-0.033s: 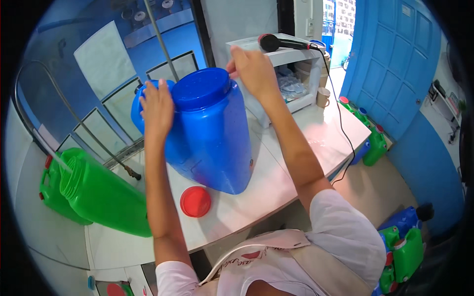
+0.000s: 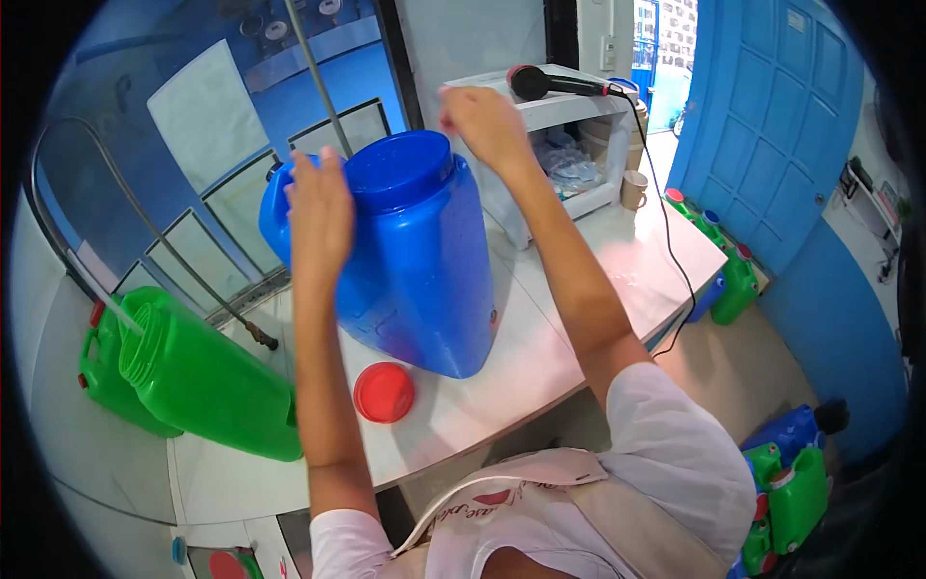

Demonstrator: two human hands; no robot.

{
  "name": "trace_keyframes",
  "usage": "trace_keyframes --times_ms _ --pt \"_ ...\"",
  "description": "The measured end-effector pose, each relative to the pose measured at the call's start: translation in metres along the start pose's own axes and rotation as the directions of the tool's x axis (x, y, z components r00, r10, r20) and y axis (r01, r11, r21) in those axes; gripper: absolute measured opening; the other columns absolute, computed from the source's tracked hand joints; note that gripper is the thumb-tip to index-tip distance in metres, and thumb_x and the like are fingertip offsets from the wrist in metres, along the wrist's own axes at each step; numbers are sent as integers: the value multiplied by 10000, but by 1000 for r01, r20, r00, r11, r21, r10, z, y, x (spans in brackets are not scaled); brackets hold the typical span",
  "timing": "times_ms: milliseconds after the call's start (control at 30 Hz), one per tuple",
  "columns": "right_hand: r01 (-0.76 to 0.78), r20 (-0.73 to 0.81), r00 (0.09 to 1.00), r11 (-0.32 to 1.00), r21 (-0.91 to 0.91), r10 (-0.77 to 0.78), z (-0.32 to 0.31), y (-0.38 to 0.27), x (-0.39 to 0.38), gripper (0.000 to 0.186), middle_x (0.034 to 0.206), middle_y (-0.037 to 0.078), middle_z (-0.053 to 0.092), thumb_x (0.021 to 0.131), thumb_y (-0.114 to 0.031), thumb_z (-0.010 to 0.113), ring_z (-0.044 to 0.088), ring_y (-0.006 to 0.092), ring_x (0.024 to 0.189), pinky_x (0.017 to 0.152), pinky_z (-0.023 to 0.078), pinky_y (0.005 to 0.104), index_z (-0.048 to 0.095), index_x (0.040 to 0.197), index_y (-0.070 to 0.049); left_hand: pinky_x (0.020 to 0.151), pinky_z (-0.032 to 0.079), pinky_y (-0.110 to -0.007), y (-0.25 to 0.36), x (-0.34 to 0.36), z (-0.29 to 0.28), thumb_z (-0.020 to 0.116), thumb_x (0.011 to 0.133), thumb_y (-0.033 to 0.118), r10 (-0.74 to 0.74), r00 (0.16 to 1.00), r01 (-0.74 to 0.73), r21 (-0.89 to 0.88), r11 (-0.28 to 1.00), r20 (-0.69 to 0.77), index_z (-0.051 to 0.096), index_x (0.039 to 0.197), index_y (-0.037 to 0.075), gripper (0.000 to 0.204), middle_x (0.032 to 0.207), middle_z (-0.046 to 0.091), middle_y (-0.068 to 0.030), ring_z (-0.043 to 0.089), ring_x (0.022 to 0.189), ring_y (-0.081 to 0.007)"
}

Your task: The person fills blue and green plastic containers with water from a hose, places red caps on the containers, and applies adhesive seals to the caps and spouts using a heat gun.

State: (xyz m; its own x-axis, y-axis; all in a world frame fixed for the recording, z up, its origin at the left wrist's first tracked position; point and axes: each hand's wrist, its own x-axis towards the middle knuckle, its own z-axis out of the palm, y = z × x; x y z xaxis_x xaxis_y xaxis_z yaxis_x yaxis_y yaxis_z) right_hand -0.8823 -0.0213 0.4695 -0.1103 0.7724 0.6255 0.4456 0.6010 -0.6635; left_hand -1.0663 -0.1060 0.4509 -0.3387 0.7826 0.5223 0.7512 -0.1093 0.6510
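No real shift since the earlier frame: both hands and the blue jerrycan [image 2: 415,261] stay where they were.

Blue jerrycan stands tilted on the white tabletop [image 2: 540,357], lower edge resting down, blue screw cap [image 2: 398,170] on top. Left hand [image 2: 320,217] lies flat against the jerrycan's upper left side, beside the cap, fingers [image 2: 313,179] straight and close together, pressing rather than gripping. Right hand [image 2: 482,121] is raised above and behind the jerrycan's right shoulder, just clear of the cap; fingers curled narrow as if pinching, but whether anything is between them cannot be told.

Red round lid [image 2: 384,392] lies flat on the tabletop just in front of the jerrycan's base, near the left forearm. Green jerrycan [image 2: 207,381] lies on its side at the left end of the tabletop, open mouth facing left, well apart from the blue one. A thin metal pipe [image 2: 193,275] curves down between them.

Behind, a white shelf unit [image 2: 569,111] sits on the tabletop with a black hair dryer [image 2: 540,83] on top, cord trailing down the right edge. A beige mug [image 2: 634,189] stands beside the shelf. More green jerrycans [image 2: 738,285] stand on the floor at right.
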Motion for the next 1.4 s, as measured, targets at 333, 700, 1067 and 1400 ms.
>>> trace_keyframes --times_ms 333,700,1067,1400 --pt "109 -141 982 990 -91 -121 54 4 -25 335 982 221 604 818 -174 378 539 381 979 864 426 431 633 913 20 934 257 -380 -22 0 14 347 869 204 429 903 -426 63 902 -27 558 1104 77 340 1144 527 -72 419 1055 -250" --pt "276 -257 951 854 440 -175 37 23 -48 285 926 190 617 846 -157 430 596 296 900 824 448 376 593 943 56 931 341 -371 27 20 -5 352 890 303 188 926 -292 308 906 326 601 1074 9 427 1152 557 -144 475 1082 -287" --pt "258 290 941 925 -280 -175 11 395 45 180 924 101 629 740 -186 610 508 293 1000 869 393 441 683 871 -87 1060 191 -420 88 23 39 544 725 460 -33 874 -168 366 915 485 377 1349 187 701 1400 276 -220 248 1305 -367" --pt "635 793 593 684 -358 -136 93 439 93 211 1019 51 623 726 -255 549 487 288 1064 890 382 464 685 872 -185 1029 245 -418 94 22 43 567 614 637 -110 898 -73 391 917 427 401 1333 117 903 1388 297 -186 311 1266 -342"
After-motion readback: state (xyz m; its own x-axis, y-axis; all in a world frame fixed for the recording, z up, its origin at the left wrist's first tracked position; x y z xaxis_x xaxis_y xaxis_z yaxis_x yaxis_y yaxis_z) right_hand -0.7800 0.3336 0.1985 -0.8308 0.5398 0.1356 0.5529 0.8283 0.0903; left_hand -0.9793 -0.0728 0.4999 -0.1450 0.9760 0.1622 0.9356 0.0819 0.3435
